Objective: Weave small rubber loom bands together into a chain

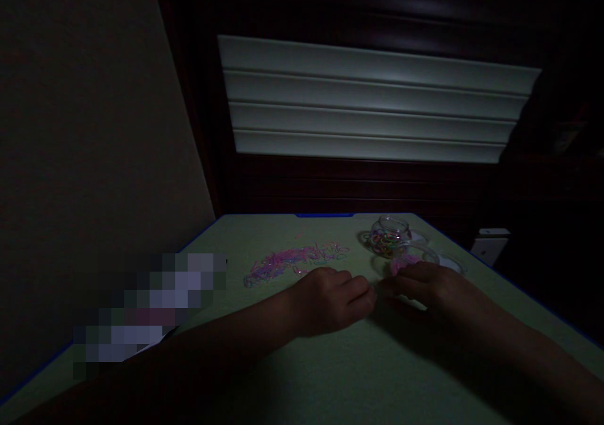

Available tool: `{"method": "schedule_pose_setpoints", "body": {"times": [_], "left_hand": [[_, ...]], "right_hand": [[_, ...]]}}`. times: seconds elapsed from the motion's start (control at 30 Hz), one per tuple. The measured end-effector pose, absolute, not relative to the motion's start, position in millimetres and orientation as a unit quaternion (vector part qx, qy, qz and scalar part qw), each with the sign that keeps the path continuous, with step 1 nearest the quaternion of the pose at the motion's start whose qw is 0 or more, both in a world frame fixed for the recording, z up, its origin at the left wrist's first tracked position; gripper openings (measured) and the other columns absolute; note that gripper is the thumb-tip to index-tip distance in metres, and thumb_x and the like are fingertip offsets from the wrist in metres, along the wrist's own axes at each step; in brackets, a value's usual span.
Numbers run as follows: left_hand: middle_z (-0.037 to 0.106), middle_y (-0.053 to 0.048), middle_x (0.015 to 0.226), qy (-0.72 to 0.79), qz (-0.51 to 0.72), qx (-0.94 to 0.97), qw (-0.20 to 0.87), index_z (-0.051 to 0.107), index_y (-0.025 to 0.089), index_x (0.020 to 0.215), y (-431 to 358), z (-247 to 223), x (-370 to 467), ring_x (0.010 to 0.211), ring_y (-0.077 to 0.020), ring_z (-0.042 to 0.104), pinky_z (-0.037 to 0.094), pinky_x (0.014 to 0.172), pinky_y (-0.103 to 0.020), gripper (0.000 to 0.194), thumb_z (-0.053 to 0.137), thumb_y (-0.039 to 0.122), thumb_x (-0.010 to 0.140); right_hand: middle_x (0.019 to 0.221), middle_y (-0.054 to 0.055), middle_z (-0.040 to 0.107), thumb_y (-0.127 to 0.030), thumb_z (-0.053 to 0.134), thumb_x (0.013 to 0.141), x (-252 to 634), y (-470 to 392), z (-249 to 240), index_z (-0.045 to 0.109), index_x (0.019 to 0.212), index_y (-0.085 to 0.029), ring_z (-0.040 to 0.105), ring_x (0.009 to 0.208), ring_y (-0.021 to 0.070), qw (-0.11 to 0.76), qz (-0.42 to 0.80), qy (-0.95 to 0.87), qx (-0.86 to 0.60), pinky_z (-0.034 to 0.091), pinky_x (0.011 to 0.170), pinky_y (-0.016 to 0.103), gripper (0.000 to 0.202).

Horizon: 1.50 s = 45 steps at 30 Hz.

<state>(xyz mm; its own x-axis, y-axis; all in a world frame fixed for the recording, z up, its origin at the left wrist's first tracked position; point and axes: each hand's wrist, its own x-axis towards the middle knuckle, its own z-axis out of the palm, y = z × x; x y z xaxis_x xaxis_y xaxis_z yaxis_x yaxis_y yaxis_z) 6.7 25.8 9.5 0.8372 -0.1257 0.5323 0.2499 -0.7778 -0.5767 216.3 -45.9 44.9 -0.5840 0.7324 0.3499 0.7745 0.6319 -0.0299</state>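
My left hand (336, 300) is closed over the middle of the table, its fingertips pinched together on something too small to make out. Close beside its fingertips, my right hand (422, 287) has its fingers bent; whether they hold anything is hidden. Just beyond the right hand, pink bands (404, 261) lie in a clear round container, partly covered by that hand. A clear glass jar (387, 239) with multicoloured rings inside stands behind it. To the left, a long loose pile of pink, purple and bluish small bands (283, 263) spreads over the light green table (321, 375).
A clear round lid or dish (450, 263) lies right of the jar. A blurred-out pale object (174, 293) lies at the table's left edge. White devices (489, 249) sit beyond the right edge. Dark wood with pale slats (368, 104) rises behind; a wall is at the left.
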Motion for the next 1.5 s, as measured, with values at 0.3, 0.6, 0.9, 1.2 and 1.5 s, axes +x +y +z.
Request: {"method": "schedule_pose_setpoints", "body": {"times": [0.3,0.6,0.9,1.2,1.5], "left_hand": [[0.053,0.002,0.07,-0.038,-0.264,-0.902,0.339,0.046,0.016,0.095,25.7,10.3,6.8,0.056,-0.0108,0.049,0.034,0.044,-0.026,0.009,0.042,0.017,0.088],[0.052,0.002,0.071,-0.041,-0.256,-0.908,0.329,0.046,0.017,0.094,26.4,8.8,7.3,0.057,-0.011,0.049,0.033,0.045,-0.025,0.007,0.041,0.018,0.088],[0.051,0.002,0.068,-0.031,-0.267,-0.905,0.331,0.047,0.017,0.092,25.7,9.7,7.8,0.055,-0.0114,0.046,0.03,0.044,-0.026,0.006,0.043,0.017,0.088],[0.051,0.002,0.069,-0.031,-0.258,-0.903,0.343,0.047,0.017,0.091,26.5,8.6,7.3,0.058,-0.011,0.048,0.033,0.045,-0.025,0.007,0.041,0.018,0.088],[0.051,0.002,0.069,-0.024,-0.263,-0.908,0.326,0.047,0.017,0.092,26.5,9.0,6.7,0.057,-0.0118,0.047,0.033,0.044,-0.027,0.007,0.042,0.018,0.088]], "right_hand": [[0.074,0.004,0.059,-0.015,0.049,0.084,213.0,-49.7,46.4,0.061,0.088,-0.018,0.052,0.067,0.0124,0.174,-0.046,-0.897,-0.403,0.035,0.06,0.023,0.013],[0.072,0.003,0.058,-0.015,0.048,0.085,212.6,-49.4,46.0,0.062,0.086,-0.018,0.051,0.064,0.0118,0.175,-0.046,-0.898,-0.401,0.033,0.058,0.023,0.014],[0.072,0.003,0.058,-0.017,0.047,0.087,212.7,-48.4,44.9,0.062,0.086,-0.018,0.049,0.063,0.0116,0.176,-0.058,-0.903,-0.389,0.031,0.057,0.024,0.015],[0.072,0.004,0.058,-0.017,0.047,0.087,211.8,-48.3,44.7,0.062,0.084,-0.017,0.049,0.063,0.012,0.176,-0.057,-0.906,-0.38,0.032,0.058,0.025,0.015],[0.07,0.003,0.058,-0.016,0.047,0.087,210.3,-48.3,45.3,0.062,0.083,-0.017,0.048,0.061,0.011,0.169,-0.057,-0.907,-0.381,0.031,0.057,0.024,0.015]]}}
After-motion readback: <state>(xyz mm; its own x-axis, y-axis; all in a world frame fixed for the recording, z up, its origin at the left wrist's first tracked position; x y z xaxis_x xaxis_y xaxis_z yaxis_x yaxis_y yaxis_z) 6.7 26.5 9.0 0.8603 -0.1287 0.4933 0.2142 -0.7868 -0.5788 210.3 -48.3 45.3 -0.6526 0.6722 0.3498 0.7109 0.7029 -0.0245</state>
